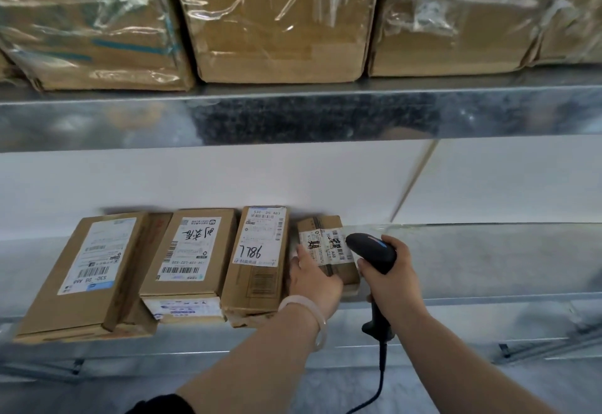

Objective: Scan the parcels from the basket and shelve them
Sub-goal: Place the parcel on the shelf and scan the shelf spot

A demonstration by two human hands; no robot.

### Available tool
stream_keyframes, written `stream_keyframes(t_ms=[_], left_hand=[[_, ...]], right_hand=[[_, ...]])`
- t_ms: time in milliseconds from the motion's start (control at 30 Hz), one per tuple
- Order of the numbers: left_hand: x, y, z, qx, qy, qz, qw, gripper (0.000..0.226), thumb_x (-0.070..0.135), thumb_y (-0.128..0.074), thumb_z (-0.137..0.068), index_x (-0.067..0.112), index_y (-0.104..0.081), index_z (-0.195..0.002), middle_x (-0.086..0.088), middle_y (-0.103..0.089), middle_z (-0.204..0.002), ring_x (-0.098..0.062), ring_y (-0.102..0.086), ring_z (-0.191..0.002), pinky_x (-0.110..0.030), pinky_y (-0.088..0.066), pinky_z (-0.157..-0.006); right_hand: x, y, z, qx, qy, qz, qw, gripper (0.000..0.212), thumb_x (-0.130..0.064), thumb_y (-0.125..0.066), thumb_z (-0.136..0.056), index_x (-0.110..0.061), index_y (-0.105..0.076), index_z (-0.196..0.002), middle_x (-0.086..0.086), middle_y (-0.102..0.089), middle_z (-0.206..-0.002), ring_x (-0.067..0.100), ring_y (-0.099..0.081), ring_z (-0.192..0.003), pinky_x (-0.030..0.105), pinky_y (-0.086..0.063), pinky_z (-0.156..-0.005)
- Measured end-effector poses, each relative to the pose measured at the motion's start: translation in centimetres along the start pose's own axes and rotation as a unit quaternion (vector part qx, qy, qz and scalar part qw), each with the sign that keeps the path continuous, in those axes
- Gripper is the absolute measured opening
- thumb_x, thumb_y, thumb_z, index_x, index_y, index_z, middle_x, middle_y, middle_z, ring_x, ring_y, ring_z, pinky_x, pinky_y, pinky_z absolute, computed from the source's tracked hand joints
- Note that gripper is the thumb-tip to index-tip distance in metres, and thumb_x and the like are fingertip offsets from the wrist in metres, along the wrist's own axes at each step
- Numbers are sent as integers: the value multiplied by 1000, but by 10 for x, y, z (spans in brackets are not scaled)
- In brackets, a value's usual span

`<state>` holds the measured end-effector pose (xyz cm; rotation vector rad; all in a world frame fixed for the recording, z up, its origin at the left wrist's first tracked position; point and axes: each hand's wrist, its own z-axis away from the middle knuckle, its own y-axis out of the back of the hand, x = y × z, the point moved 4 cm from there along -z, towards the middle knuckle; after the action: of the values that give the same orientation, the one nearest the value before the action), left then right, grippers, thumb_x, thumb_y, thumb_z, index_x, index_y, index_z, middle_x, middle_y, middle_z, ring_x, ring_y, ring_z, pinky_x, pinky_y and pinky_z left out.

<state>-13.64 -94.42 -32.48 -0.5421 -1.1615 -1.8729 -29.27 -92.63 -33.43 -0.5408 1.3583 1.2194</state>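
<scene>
Currently the small brown cardboard parcel (329,244) lies flat on the dull galvanised metal shelf (488,260). Its long axis runs from the front lip toward the white back wall. The left hand (314,278) grips its near left corner, fingers curled round the edge, with a wrinkled, taped white label just beyond them. The right hand (394,278) is wrapped round the matte black scanner (371,250), whose rounded head points left at that label.
</scene>
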Motion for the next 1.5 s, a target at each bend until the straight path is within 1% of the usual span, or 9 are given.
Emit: stream_keyframes(t_ms=[200, 400, 567, 800, 967, 1100, 1200, 1333, 1500], left_hand=[[-5, -2, 4, -25, -45, 101, 994, 60, 12, -76, -80, 31, -51, -130, 6, -68, -119, -13, -66, -106, -41, -53, -99], [13, 17, 26, -25, -160, 161, 973, 48, 11, -75, -83, 46, -53, -107, 27, -67, -100, 16, -62, -89, -14, -54, -83], [17, 51, 51, -21, -213, 217, 952, 68, 14, -72, -90, 52, -31, -128, 30, -57, -110, 13, -60, -95, -2, -44, -74], [-17, 136, 75, 9, -254, 259, 932, 69, 13, -73, -89, 44, -43, -143, 20, -72, -111, 5, -67, -100, -21, -55, -90], [-73, 222, 97, 47, -242, 298, 922, 69, 7, -76, -83, 39, -53, -140, 10, -72, -119, -16, -70, -108, -42, -57, -95], [-138, 299, 129, 111, -209, 339, 910, 70, 13, -78, -67, 39, -61, -130, -5, -70, -122, -26, -70, -107, -46, -60, -85], [-191, 357, 160, 163, -185, 348, 904, 62, 16, -78, -64, 47, -65, -116, -2, -67, -122, -25, -68, -107, -39, -61, -80], [-261, 421, 209, 225, -160, 357, 892, 60, 17, -81, -62, 42, -66, -115, -2, -64, -124, -26, -68, -108, -43, -61, -82], [-353, 481, 278, 312, -119, 373, 866, 59, 8, -83, -64, 30, -65, -116, -3, -70, -120, -21, -70, -102, -42, -59, -81]], right_hand=[[1, 5, 16, 21, 13, -26, 999, 48, -21, -72, -87, -48, -44, -115, -11, -65, -95, 20, -64, -47, 35, -57, -49], [-26, 25, 46, 73, 70, -84, 991, 51, -22, -73, -87, -60, -43, -103, -14, -66, -91, 18, -65, -50, 36, -57, -52], [-66, 27, 81, 81, 129, -106, 983, 54, -25, -72, -86, -67, -41, -100, -32, -64, -85, 17, -64, -48, 22, -50, -46], [-111, -19, 138, 39, 221, -105, 969, 54, -24, -74, -85, -62, -44, -108, -36, -62, -95, 19, -69, -66, 31, -57, -61], [-135, -89, 187, -36, 293, -111, 949, 56, -14, -75, -85, -55, -47, -112, -43, -58, -103, -7, -64, -88, 10, -50, -69], [-156, -160, 233, -128, 322, -107, 932, 58, -9, -77, -83, -51, -51, -114, -38, -59, -106, -1, -65, -89, 30, -57, -79], [-171, -217, 275, -208, 342, -102, 911, 63, -11, -77, -83, -60, -49, -111, -33, -62, -111, -2, -64, -98, 17, -53, -82], [-179, -287, 333, -306, 341, -90, 884, 61, -12, -78, -82, -56, -49, -114, -30, -62, -112, 8, -66, -96, 49, -58, -85], [-179, -357, 408, -426, 369, -38, 825, 62, -17, -80, -81, -57, -48, -117, -26, -66, -106, 7, -69, -90, 46, -59, -79]])
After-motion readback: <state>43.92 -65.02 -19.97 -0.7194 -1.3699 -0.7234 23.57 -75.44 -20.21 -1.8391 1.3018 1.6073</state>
